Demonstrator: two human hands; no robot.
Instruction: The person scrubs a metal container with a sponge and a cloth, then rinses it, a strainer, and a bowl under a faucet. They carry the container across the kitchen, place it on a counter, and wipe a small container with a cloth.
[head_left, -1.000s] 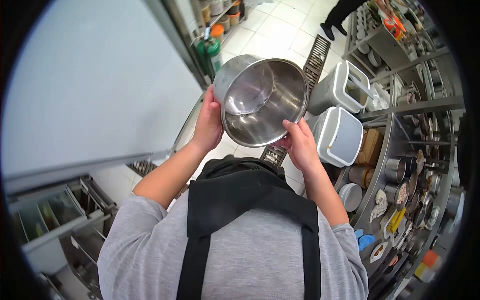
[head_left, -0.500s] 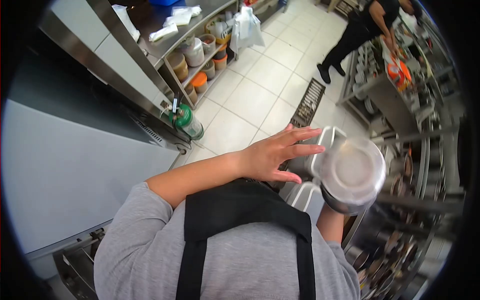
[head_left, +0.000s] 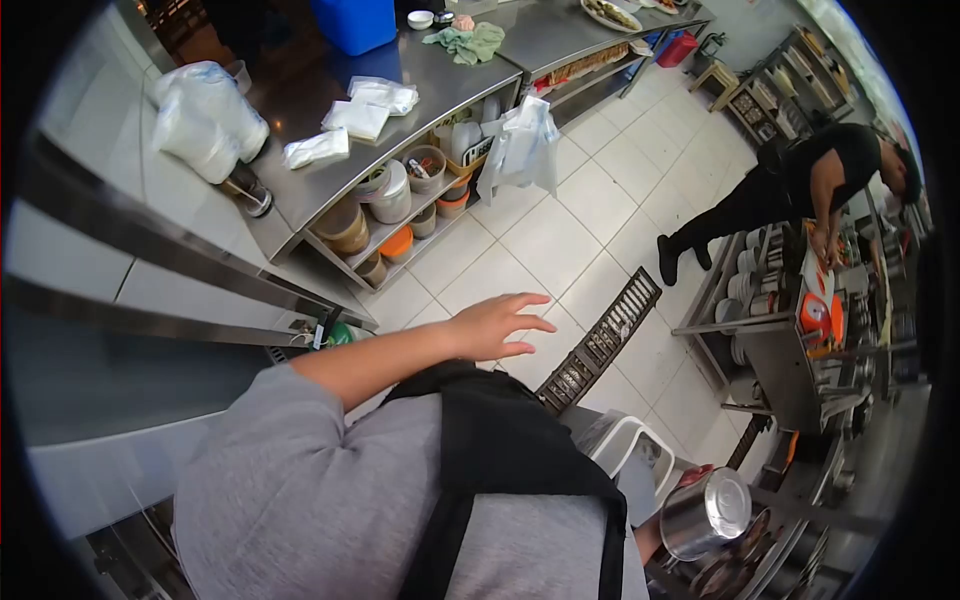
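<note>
Ahead, your left hand (head_left: 495, 325), fingers (head_left: 530, 300) splayed wide, touching nothing, over the tiled floor (head_left: 530, 240), right hand (head_left: 652, 540) clasping the steel pot (head_left: 705, 512) low beside a white bin (head_left: 625, 450), steel worktop (head_left: 430, 75) beyond.

Left hand (head_left: 495, 325) spread open, steel pot (head_left: 705, 512) low right

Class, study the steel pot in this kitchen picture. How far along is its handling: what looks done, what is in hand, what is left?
Done: the steel pot is up off any surface, and the left hand is off it, open over the floor. In hand: the right hand, mostly hidden, holds the pot low beside the metal rack. Left: it rests on no shelf yet.
</note>
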